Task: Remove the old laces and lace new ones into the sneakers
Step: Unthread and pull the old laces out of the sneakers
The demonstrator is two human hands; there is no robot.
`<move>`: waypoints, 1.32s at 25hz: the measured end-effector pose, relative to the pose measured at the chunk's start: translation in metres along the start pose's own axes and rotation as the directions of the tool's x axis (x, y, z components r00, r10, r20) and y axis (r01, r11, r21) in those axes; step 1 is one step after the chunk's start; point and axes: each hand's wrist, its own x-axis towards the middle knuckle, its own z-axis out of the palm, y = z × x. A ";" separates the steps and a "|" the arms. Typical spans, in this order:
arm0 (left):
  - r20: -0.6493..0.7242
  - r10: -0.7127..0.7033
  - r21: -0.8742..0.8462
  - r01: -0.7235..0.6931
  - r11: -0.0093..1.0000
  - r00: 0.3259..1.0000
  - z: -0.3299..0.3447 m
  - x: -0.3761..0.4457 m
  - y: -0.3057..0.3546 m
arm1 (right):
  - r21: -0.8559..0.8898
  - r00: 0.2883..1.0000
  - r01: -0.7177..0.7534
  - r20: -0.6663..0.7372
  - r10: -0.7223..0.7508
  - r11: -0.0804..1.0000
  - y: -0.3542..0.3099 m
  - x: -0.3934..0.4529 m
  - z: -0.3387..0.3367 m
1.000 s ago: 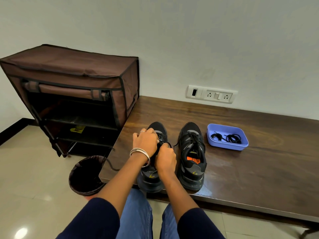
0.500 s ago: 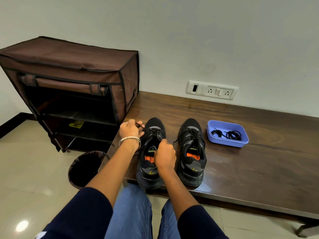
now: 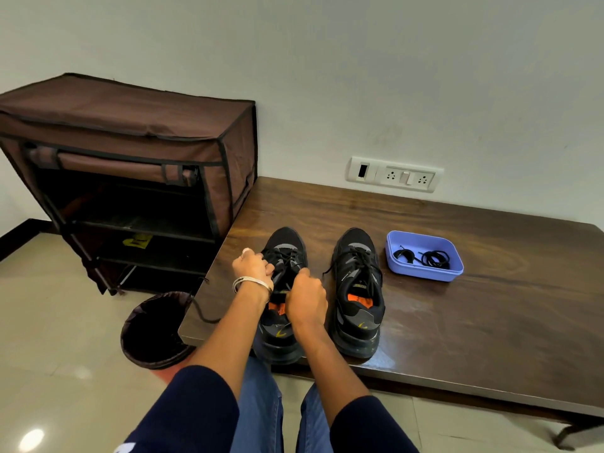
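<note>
Black lace on the left sneaker is pinched by both curled hands, left and right; one loose end trails off the table edge. Right sneaker, just beside it, looks fully laced. New laces wait in the tray beyond. Unlacing seems barely begun.
</note>
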 end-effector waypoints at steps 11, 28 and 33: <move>0.020 0.352 0.531 -0.308 0.789 0.936 0.001 -0.005 0.011 | -0.027 0.998 0.063 0.023 -0.062 0.998 -0.003 -0.004 -0.004; 0.295 0.013 0.743 -0.238 0.626 0.956 -0.034 0.020 0.020 | -0.022 0.998 0.060 0.024 -0.059 0.998 -0.003 -0.004 -0.004; 0.215 0.202 0.773 -0.293 0.562 0.955 -0.064 0.024 0.025 | -0.031 0.998 0.060 0.007 -0.059 0.998 -0.003 -0.003 -0.001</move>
